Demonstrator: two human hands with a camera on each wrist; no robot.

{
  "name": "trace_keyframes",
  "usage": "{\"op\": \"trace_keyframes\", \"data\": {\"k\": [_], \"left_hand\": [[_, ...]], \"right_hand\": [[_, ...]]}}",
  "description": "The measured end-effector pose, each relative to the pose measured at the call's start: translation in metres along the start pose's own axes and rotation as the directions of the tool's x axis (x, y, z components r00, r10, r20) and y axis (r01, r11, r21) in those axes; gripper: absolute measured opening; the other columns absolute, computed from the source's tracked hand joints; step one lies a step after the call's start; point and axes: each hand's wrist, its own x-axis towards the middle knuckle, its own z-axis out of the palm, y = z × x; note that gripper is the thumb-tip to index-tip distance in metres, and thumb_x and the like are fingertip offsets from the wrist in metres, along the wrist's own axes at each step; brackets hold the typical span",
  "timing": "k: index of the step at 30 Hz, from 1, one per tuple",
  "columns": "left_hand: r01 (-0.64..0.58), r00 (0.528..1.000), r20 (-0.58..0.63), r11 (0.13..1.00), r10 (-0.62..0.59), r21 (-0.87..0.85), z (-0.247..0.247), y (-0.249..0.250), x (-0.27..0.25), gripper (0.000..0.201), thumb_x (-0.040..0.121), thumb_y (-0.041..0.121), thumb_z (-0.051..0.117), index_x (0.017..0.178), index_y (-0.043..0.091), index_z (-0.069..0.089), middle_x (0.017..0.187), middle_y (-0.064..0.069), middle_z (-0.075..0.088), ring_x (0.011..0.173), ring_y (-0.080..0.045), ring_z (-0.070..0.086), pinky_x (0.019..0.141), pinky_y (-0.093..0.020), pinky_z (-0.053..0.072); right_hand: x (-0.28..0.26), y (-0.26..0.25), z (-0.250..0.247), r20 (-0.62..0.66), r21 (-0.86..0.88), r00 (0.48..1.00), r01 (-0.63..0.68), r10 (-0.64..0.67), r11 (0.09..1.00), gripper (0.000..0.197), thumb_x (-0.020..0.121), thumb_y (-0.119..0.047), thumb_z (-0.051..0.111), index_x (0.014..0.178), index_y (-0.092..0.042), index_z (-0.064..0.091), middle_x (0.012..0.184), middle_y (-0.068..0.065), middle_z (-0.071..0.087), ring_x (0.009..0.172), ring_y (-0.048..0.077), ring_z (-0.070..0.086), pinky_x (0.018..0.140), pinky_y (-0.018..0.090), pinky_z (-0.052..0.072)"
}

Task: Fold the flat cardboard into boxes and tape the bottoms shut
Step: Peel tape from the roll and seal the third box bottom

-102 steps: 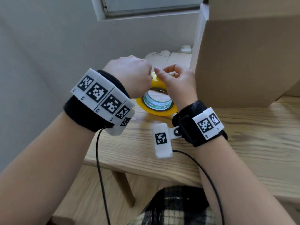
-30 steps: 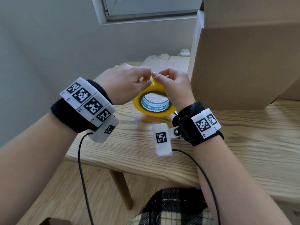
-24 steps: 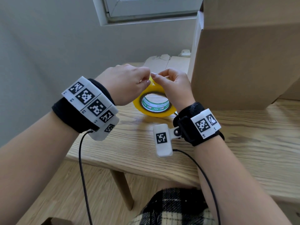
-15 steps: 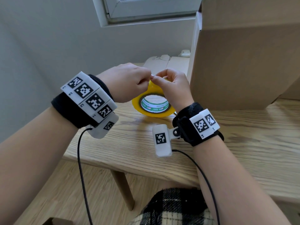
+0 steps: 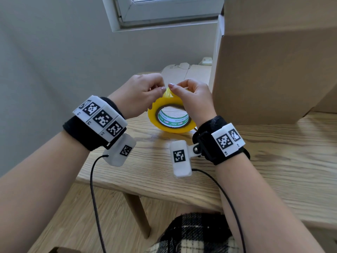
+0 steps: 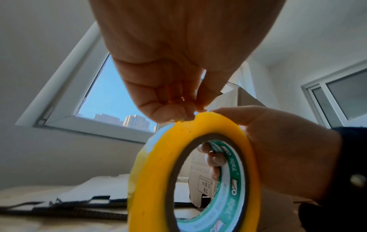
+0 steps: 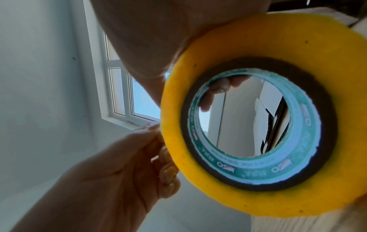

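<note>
A yellow tape roll point(image 5: 171, 115) with a green-printed core stands tilted on the wooden table point(image 5: 273, 161). My right hand point(image 5: 175, 88) holds its right side. In the left wrist view the right hand's point(image 6: 278, 149) fingers curl through the roll's point(image 6: 155, 172) core. My left hand point(image 5: 160, 89) pinches at the top rim with curled fingertips. In the right wrist view the left hand's point(image 7: 164, 157) nails lie against the roll's point(image 7: 258, 39) outer face. No loose tape end shows. A folded cardboard box point(image 5: 273, 70) stands just right of the hands.
Flat cardboard sheets point(image 5: 184, 72) lie at the table's far end behind the roll. A grey wall with a window point(image 5: 164, 13) stands beyond. The table's left edge and one leg point(image 5: 138, 212) are near my left forearm. Cables hang from both wrist cameras.
My left hand has turned from covering the roll's top to pinching at its rim, its wrist lower and further left. The right hand and roll have barely moved.
</note>
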Motion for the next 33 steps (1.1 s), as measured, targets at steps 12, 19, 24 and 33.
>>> {"op": "trace_keyframes", "data": {"k": [12, 19, 24, 33], "left_hand": [[0.062, 0.998, -0.023, 0.915, -0.058, 0.399, 0.005, 0.014, 0.001, 0.022, 0.105, 0.036, 0.037, 0.095, 0.019, 0.046, 0.081, -0.003, 0.05, 0.079, -0.028, 0.047, 0.067, -0.034, 0.034], [-0.037, 0.998, -0.006, 0.737, 0.055, 0.675, 0.006, 0.026, 0.001, 0.02, 0.106, 0.03, 0.03, 0.094, 0.022, 0.045, 0.087, -0.003, 0.05, 0.077, -0.027, 0.044, 0.065, -0.035, 0.03], [-0.047, 0.998, -0.009, 0.781, 0.067, 0.623, 0.006, 0.02, 0.002, 0.027, 0.104, 0.031, 0.031, 0.098, 0.017, 0.053, 0.086, -0.003, 0.052, 0.078, -0.027, 0.045, 0.065, -0.034, 0.03], [0.014, 0.994, -0.106, 1.0, -0.014, 0.006, 0.013, -0.012, -0.002, 0.032, 0.097, 0.024, 0.046, 0.071, 0.007, 0.042, 0.059, -0.002, 0.046, 0.059, -0.028, 0.048, 0.059, -0.042, 0.04]], "right_hand": [[0.0, 0.001, 0.001, -0.009, -0.006, 1.0, 0.018, -0.018, 1.0, 0.022, 0.086, -0.048, 0.069, 0.082, -0.027, 0.067, 0.081, -0.005, 0.068, 0.082, 0.015, 0.064, 0.082, 0.043, 0.056], [0.0, 0.001, 0.001, -0.017, -0.012, 0.999, 0.027, -0.027, 1.0, 0.02, 0.085, -0.047, 0.068, 0.082, -0.026, 0.068, 0.085, -0.002, 0.07, 0.086, 0.018, 0.065, 0.084, 0.047, 0.054], [0.0, 0.001, 0.002, -0.014, -0.016, 0.999, 0.033, -0.033, 0.999, 0.019, 0.084, -0.046, 0.07, 0.082, -0.027, 0.068, 0.083, -0.003, 0.07, 0.084, 0.017, 0.066, 0.082, 0.044, 0.055], [0.001, 0.005, 0.002, -0.011, 0.028, 0.999, 0.046, -0.046, 0.999, 0.017, 0.082, -0.044, 0.073, 0.079, -0.028, 0.069, 0.078, -0.007, 0.067, 0.081, 0.017, 0.066, 0.077, 0.04, 0.056]]}}
